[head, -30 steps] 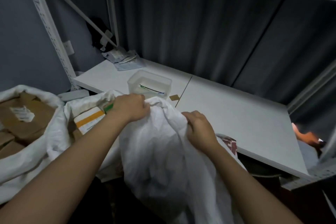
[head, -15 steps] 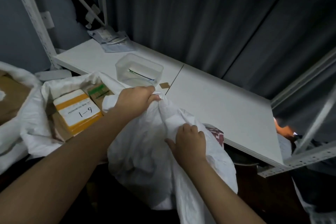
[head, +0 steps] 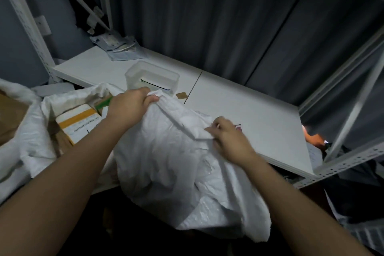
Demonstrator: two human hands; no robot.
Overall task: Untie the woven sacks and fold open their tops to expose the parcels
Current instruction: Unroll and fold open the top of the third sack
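Head view: left hand [head: 128, 108] and right hand [head: 229, 139], fingers curled, grip woven sack [head: 166, 158] top.

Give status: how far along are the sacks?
Done: left sack is folded open, boxes exposed. In hand: left hand and right hand both grip the middle sack at its bunched top. Left: fold it open; no parcels show there yet.

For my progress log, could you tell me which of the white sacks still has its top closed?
The middle sack, gripped by both hands; the sack left of it is folded open, showing a yellow-banded parcel.
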